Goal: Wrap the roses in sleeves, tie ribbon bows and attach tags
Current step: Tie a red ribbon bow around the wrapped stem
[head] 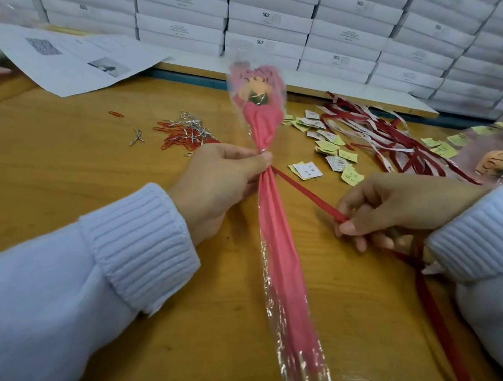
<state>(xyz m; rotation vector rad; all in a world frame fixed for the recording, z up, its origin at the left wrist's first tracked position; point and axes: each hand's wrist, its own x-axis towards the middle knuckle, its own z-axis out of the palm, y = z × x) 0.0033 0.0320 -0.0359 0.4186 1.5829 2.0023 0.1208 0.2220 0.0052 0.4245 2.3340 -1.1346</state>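
Note:
A rose [255, 92] in a pink and clear sleeve [282, 251] stands tilted over the wooden table [70, 155], bloom away from me. My left hand [218, 185] grips the sleeve at its gathered neck. A red ribbon [303, 193] runs from that neck down to the right, where my right hand [390, 210] pinches it between thumb and fingers. The ribbon's tail trails past my right wrist to the frame's lower right. Small yellow and white tags [329, 154] lie scattered beyond the hands.
A heap of red and white ribbons [395, 137] lies at the right rear, a wrapped rose [493, 164] beside it. Red and silver paper clips [183, 133] sit left of the rose. Printed sheets [75, 61] lie at the left rear. Stacked white boxes [269, 23] wall the back.

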